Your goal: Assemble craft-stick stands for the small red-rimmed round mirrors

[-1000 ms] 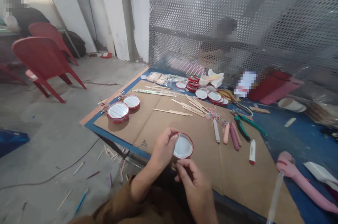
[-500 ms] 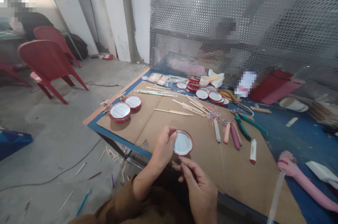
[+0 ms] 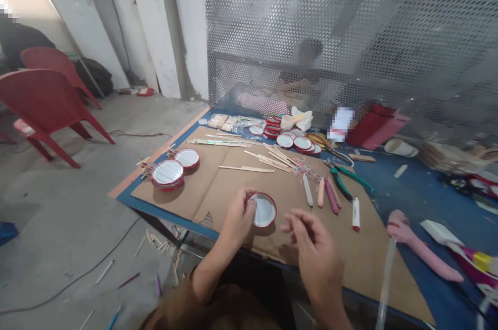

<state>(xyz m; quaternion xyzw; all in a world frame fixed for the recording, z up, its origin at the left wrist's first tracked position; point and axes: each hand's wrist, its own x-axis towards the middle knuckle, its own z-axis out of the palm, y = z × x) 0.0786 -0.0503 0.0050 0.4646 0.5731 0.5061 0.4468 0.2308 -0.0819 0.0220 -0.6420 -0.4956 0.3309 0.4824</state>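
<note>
My left hand (image 3: pixel 240 216) grips the left edge of a red-rimmed, white-lined jar lid (image 3: pixel 265 210), thumb on top, just above the cardboard. A thin line, maybe a string, crosses the lid beside that thumb. To the right, apart from the lid, my right hand (image 3: pixel 313 244) has its thumb and index finger pinched together. Whatever lies in that pinch is too small to make out. On the cardboard sheet (image 3: pixel 218 200) at the left stand two red-rimmed lids (image 3: pixel 167 172) with thin lines across them and sticks poking out behind.
Wooden sticks (image 3: pixel 268 159), wrapped rods (image 3: pixel 308 191), green-handled pliers (image 3: pixel 340 184) and a white tube (image 3: pixel 356 214) lie past my hands. A pink glue gun (image 3: pixel 424 249) is at the right. More lids (image 3: pixel 301 143) sit before the perforated metal screen (image 3: pixel 272 34). Red chairs (image 3: pixel 46 107) stand left.
My right hand has moved right, away from the lid's lower edge. My left hand still holds the lid. The whole view has shifted a little.
</note>
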